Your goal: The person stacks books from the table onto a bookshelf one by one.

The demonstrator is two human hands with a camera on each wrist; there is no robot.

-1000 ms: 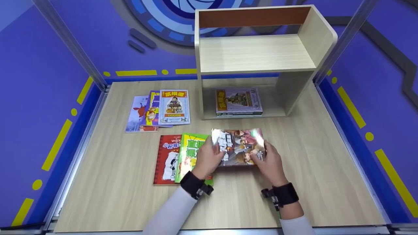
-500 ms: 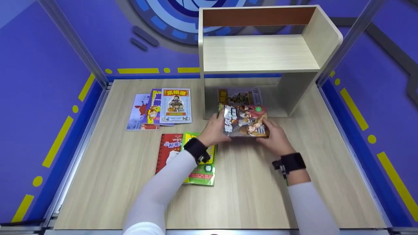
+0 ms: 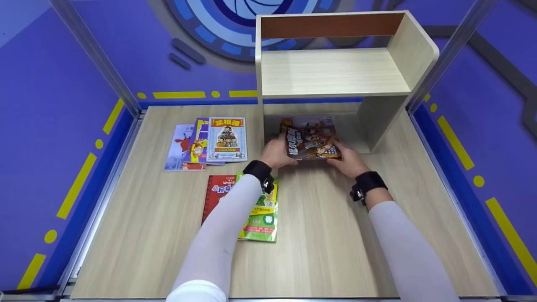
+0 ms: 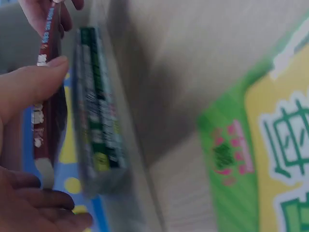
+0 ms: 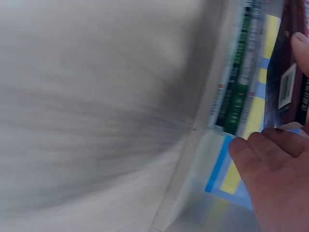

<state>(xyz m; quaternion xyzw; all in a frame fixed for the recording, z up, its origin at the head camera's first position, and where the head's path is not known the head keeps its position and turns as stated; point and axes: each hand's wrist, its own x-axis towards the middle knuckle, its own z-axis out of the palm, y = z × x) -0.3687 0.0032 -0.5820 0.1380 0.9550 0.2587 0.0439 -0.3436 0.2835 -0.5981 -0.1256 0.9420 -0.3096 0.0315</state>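
Observation:
A dark comic-style book [image 3: 311, 143] is held level between both hands at the mouth of the shelf's lower compartment. My left hand [image 3: 277, 154] grips its left end, and my right hand [image 3: 349, 161] grips the right end. Its dark red spine [image 4: 46, 106] shows in the left wrist view, with a thumb over it. Behind and below it lies a stack of books [image 5: 236, 77] flat in the compartment, its spines apart from the held book in both wrist views. In the head view the held book covers most of that stack.
The wooden shelf [image 3: 335, 71] stands at the back right, its upper board above the hands. Several overlapping books [image 3: 226, 140] lie at the back left. Under the left forearm are a red book [image 3: 218, 188] and a green and yellow book [image 3: 264, 220].
Both hands have carried the book forward, away from the table's front, to the lower compartment, and lowered it. It now covers much of the stack there.

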